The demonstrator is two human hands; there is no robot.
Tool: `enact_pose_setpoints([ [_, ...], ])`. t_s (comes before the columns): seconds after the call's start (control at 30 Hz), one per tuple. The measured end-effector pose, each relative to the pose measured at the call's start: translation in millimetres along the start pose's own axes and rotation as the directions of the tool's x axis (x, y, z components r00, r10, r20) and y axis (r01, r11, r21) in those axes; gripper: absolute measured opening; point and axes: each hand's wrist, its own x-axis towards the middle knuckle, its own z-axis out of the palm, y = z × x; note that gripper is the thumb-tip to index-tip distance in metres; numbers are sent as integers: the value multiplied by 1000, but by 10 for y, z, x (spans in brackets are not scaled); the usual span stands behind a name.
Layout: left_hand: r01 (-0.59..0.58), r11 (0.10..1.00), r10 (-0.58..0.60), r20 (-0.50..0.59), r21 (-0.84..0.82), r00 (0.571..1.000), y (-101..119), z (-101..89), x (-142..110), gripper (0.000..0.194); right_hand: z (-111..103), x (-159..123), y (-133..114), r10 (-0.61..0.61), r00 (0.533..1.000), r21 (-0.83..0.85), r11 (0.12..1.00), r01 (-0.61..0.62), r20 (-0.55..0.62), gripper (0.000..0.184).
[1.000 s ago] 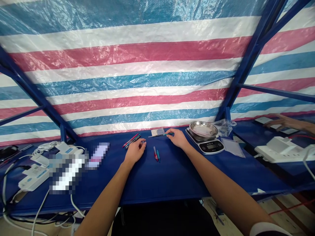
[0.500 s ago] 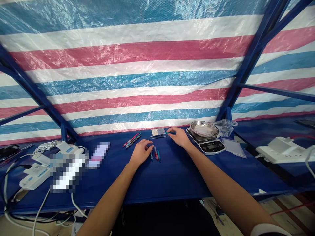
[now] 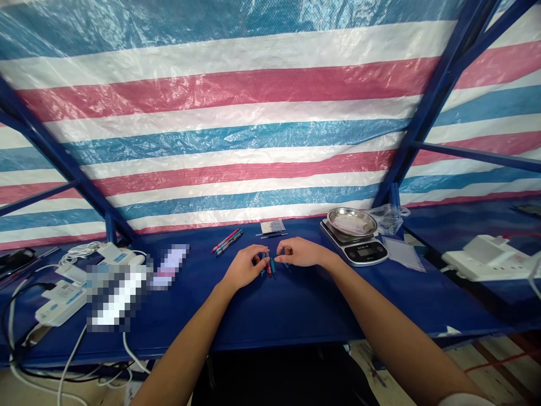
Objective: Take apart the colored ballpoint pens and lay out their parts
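Both the left hand (image 3: 243,268) and right hand (image 3: 302,252) curve over a cluster of pens (image 3: 269,266) on the blue table (image 3: 296,304); fingers (image 3: 256,258) bunched, any pinch impossible to tell.

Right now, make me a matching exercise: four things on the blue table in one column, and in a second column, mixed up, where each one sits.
Things:
1. round steel dish
2. digital kitchen scale
3. red and teal pens
4. crumpled clear plastic bag

Places:
A. between the left hand and the right hand
B. to the right of the dish
C. on top of the scale
D. under the dish

Pairs: 1-C, 2-D, 3-A, 4-B
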Motion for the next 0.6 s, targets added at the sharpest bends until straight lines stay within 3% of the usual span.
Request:
enact_pose_setpoints([
  [0.2,-45,998,47,-35,43,998,71,-67,-27,30,41,16,-79,-25,1000,113,993,23,9,43],
  [0.33,43,949,57,-306,312,950,97,-431,-182,32,38,19,-74,12,1000,155,988,-14,15,43],
  [0.43,321,826,-44,-515,464,856,-74,-869,-468,44,40,24,-65,0,1000,153,988,-3,22,41],
  [0.53,626,652,-218,-685,427,695,-404,-1261,-918,72,41,26,-64,-3,1000,159,987,-1,29,40],
  [0.6,783,518,-405,-707,345,580,-608,-1434,-1267,94,39,23,-67,5,999,159,987,-10,33,39],
])
